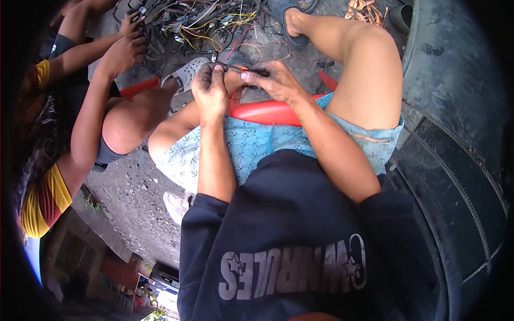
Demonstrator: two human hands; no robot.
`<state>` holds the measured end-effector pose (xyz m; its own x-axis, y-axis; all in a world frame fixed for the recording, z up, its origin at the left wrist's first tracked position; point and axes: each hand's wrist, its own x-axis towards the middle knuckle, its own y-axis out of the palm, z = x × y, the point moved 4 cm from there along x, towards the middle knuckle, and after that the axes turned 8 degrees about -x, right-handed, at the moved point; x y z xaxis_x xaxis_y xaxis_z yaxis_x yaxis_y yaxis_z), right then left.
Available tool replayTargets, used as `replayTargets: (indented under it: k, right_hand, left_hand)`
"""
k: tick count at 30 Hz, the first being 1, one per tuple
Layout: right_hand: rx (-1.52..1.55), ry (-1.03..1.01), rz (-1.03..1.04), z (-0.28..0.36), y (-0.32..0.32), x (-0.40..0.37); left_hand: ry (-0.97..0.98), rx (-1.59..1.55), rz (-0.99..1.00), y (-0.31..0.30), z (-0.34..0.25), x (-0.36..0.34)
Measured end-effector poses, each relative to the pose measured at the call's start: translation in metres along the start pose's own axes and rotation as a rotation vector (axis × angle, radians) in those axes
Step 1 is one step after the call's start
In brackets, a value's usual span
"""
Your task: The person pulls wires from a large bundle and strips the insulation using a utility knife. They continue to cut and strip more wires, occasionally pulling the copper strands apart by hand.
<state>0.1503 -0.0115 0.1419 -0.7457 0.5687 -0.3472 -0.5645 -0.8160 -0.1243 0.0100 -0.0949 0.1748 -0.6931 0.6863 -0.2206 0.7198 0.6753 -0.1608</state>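
Observation:
In front of my red plastic stool, my left hand [210,88] is closed in a pinch, thumb against fingers, on the end of a dark wire [220,63]. Close by on the right, my right hand [274,80] is closed around a slim dark piece with an orange part [242,68], whose kind I cannot make out. Its thumb points toward my left hand, and the piece spans the small gap between them. Dark smudges mark the fingers of both hands. Just beyond them lies a tangled heap of wires [214,32], black, yellow, white and red.
A person at the left has their hands [124,53] at the heap's edge. The red stool [267,113] shows between my legs. At the right stands a large dark panel [450,59] with ropes [455,171] below it. Copper-coloured strands [367,12] lie at the top.

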Motion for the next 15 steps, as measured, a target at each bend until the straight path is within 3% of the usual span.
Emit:
replayTargets:
  k: [3,5,11,15]
  right_hand:
    - [0.133,-0.031,-0.030,-0.001,0.001,0.000]
    - [0.155,0.089,0.068,-0.008,0.003,0.004]
    - [0.133,0.187,0.140,-0.011,0.002,0.007]
    - [0.111,0.147,0.016,-0.029,0.004,0.014]
  left_hand:
    - [0.002,0.093,0.016,-0.001,-0.002,-0.002]
    - [0.075,0.166,0.014,-0.001,-0.006,-0.004]
    - [0.085,0.130,-0.045,0.000,-0.004,-0.008]
    - [0.158,0.081,-0.034,0.005,-0.005,-0.009]
